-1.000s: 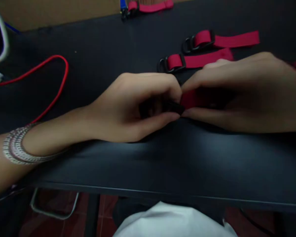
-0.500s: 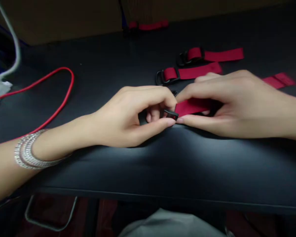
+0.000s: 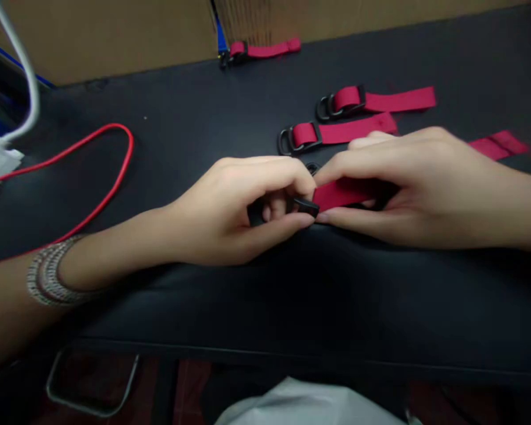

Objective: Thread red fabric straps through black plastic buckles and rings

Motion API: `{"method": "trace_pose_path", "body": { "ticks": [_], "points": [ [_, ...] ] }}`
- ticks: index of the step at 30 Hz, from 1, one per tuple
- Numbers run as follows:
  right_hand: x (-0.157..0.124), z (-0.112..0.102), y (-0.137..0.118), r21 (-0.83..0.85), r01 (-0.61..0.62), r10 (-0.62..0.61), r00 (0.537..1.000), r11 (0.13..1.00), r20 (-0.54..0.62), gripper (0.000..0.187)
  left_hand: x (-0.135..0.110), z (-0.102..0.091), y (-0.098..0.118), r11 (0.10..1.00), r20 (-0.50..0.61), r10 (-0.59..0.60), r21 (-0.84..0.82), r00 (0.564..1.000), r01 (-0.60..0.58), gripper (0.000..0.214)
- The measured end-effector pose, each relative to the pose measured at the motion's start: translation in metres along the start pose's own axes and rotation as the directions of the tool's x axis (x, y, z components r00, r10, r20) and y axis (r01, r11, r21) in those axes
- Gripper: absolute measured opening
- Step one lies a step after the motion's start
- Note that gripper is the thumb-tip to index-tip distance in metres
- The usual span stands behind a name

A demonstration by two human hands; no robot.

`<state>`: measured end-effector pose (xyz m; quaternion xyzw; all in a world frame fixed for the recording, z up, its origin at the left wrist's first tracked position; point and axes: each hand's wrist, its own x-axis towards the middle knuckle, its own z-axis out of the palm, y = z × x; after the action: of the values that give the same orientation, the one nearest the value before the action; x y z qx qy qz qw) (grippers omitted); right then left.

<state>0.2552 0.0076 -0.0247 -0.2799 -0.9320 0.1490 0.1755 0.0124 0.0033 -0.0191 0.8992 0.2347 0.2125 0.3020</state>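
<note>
Between thumb and forefinger, my left hand (image 3: 252,206) pinches a black buckle (image 3: 307,206) at the end of a red strap (image 3: 347,193). My right hand (image 3: 418,186) is closed on the strap itself, its fingertips almost meeting those of the left. Part of the strap and most of the buckle are hidden by the fingers. Just behind the hands lies a red strap with black buckle and ring (image 3: 343,133), and beyond it a similar strap (image 3: 393,99). Another red strap piece (image 3: 498,144) shows past my right hand.
A further buckled strap (image 3: 265,50) lies at the back against a brown cardboard surface (image 3: 137,41). On the left, a red cord (image 3: 126,156) loops over the black table (image 3: 194,301), near a white cable (image 3: 29,82). A metal loop (image 3: 92,410) is below the front edge.
Both hands keep nearly the same grip and place. The lighting has shifted: the cardboard is brighter and the glare on the front of the table has gone.
</note>
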Motion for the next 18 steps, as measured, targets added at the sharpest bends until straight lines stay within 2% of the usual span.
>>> {"method": "trace_pose_path", "body": {
  "ticks": [10, 18],
  "points": [
    [0.0005, 0.0015, 0.0021, 0.004, 0.015, -0.015, 1.000, 1.000, -0.005, 0.020, 0.0007, 0.0012, 0.0005, 1.000, -0.018, -0.020, -0.003, 1.000, 0.020, 0.008],
    [0.0001, 0.0027, 0.0018, -0.001, 0.005, -0.005, 1.000, 1.000, -0.014, 0.019, 0.0000, -0.0001, 0.0006, 1.000, -0.016, 0.009, 0.010, 1.000, -0.008, 0.014]
  ]
}}
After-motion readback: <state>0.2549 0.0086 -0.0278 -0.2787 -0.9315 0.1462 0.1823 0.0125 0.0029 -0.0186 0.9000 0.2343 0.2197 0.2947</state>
